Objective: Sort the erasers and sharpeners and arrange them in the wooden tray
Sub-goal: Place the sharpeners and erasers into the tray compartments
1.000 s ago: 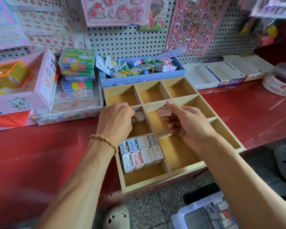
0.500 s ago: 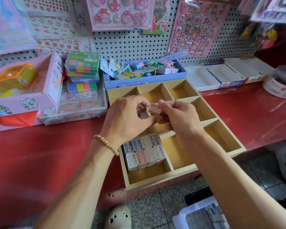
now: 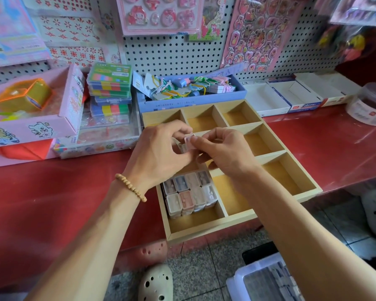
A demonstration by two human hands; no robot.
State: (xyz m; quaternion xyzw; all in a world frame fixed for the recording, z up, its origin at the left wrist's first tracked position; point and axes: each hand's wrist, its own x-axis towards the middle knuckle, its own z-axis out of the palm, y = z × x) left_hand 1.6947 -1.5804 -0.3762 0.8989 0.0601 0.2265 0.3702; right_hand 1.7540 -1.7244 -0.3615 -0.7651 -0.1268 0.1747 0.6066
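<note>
right hand: the right hand [image 3: 224,153] is pinching a small pink sharpener [image 3: 188,142] between thumb and fingertips, fingers curled in tight

left hand: the left hand [image 3: 159,155] is meeting it from the other side, fingers curled onto the same little cluster; looks like there's a second pale piece tucked under there, but it's too hidden to be sure

where it's happening: both hands are hovering above the middle of the wooden tray [image 3: 206,232], not resting on it

tray: the stacked sharpeners [image 3: 189,193] are sitting in the near-left compartment, packed in rows, pink, blue and white

wrist: a beaded bracelet [image 3: 130,187] is hanging on the left wrist

surface: the tray is sitting on a red counter [image 3: 52,203], its near edge sticking out past the front

around: a blue box [image 3: 191,98] of clips is sitting just behind the tray, with a pegboard [image 3: 172,53] of sticker sheets running along the back
</note>
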